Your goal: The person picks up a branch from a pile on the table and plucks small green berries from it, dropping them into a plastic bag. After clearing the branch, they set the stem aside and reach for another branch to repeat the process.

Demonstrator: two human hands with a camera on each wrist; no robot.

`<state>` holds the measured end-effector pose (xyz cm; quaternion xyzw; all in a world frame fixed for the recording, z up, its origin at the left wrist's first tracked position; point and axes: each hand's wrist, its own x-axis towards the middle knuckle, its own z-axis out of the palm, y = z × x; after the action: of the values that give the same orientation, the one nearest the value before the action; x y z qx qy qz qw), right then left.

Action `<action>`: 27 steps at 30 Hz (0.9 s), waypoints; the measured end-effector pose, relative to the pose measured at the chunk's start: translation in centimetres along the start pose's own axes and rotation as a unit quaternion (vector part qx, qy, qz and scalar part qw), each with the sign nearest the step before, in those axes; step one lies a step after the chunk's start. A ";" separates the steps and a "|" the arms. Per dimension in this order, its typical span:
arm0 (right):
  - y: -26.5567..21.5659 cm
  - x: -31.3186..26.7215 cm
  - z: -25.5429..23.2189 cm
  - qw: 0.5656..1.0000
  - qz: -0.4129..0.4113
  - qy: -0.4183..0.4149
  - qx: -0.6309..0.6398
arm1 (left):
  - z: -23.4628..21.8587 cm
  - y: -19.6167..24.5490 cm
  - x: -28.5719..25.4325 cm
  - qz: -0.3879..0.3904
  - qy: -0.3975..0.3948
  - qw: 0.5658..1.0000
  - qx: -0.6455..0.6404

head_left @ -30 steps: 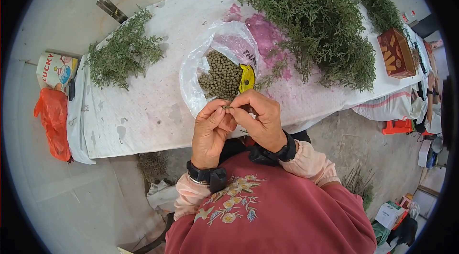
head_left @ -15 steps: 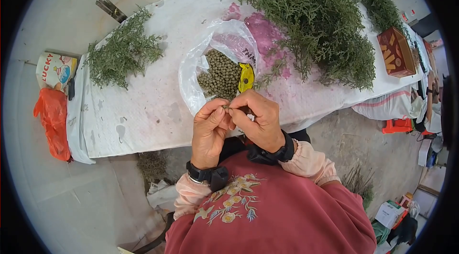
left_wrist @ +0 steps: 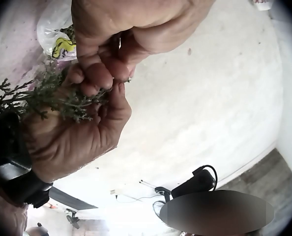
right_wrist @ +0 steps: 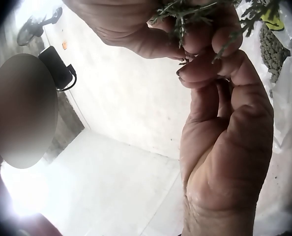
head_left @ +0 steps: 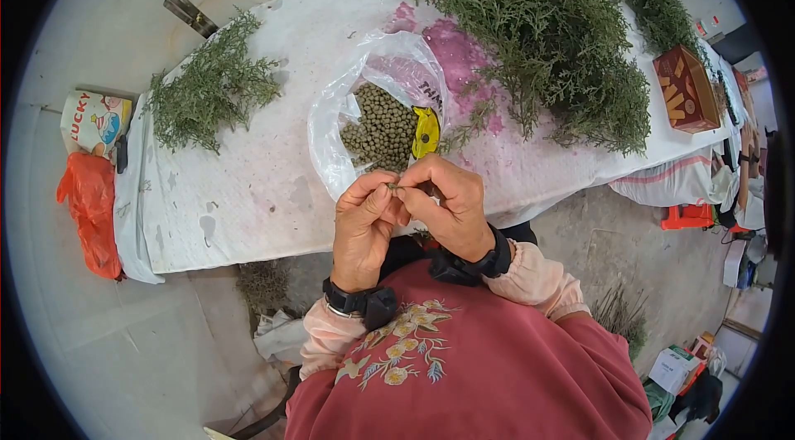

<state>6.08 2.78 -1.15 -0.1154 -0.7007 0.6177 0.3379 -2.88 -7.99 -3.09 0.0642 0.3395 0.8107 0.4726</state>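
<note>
Both hands meet fingertip to fingertip just in front of a clear plastic bag (head_left: 325, 142) of small round greenish-brown pieces (head_left: 381, 123). The right hand (head_left: 454, 206) grips a green leafy sprig (left_wrist: 77, 107), whose foliage passes between its fingers in the left wrist view. The left hand (head_left: 361, 237) pinches at the end of that sprig, a tiny bit of which (head_left: 394, 186) shows between the fingertips. In the right wrist view the left hand (right_wrist: 224, 147) comes from below, its thumb and finger against the sprig (right_wrist: 181, 18). The pinched spot is partly hidden by fingers.
On the white-covered table (head_left: 224, 208) lie a large leafy pile (head_left: 546, 50) at right and a smaller one (head_left: 214, 84) at left. A yellow packet (head_left: 426, 132) lies in the bag. Farther right stands a brown box (head_left: 686, 92); an orange-red bag (head_left: 89, 212) hangs at left.
The hands stay together in nearly the same place, with slight fingertip movement. The little green bit between the fingertips shows a little differently.
</note>
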 end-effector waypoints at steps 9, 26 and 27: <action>-0.1 -0.1 0.0 1.000 -0.001 -0.003 0.001 | 0.4 0.1 -0.2 0.013 0.008 1.000 0.018; 0.0 0.0 -0.4 0.991 -0.059 -0.043 -0.109 | 0.4 -0.1 -0.3 0.062 0.027 0.996 0.057; -0.1 0.1 -0.4 0.991 -0.061 -0.043 -0.109 | 0.4 0.0 -0.2 0.063 0.027 0.996 0.057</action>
<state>6.27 3.18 -1.05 -0.0821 -0.7835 0.5205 0.3294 -2.58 -7.96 -2.77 0.0903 0.3928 0.8199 0.4065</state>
